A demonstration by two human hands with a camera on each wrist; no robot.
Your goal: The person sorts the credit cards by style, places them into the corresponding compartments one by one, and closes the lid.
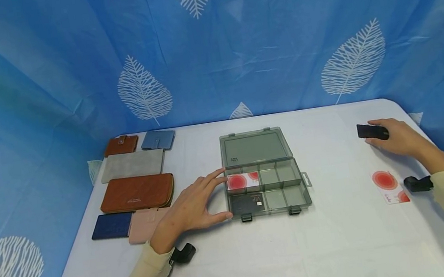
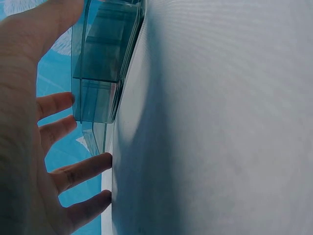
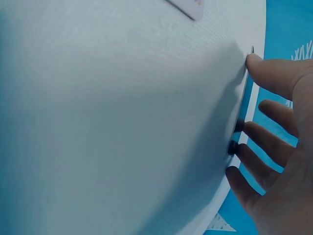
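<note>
My left hand (image 1: pixel 192 207) spreads along the left side of a grey-green see-through divided box (image 1: pixel 270 176), its fingertips and thumb touching the edge. In the left wrist view the fingers (image 2: pixel 56 104) are fairly straight beside the box wall (image 2: pixel 98 100). The box lies with its lid (image 1: pixel 255 148) folded back. A red and white card (image 1: pixel 245 180) sits in its upper left part, a black VIP card (image 1: pixel 241 204) in the lower left. Over at the right, my right hand (image 1: pixel 400 136) holds a black card (image 1: pixel 370 131) by its edges between thumb and fingers, close above the tabletop.
Another red and white card (image 1: pixel 388 187) lies on the white table near the right wrist. Wallets stand grouped at the left: brown zip (image 1: pixel 138 193), grey (image 1: pixel 133 165), small brown (image 1: pixel 120 145), blue (image 1: pixel 158 140), navy (image 1: pixel 111 225) and pink (image 1: pixel 142 223). A blue curtain (image 1: pixel 276 36) hangs behind.
</note>
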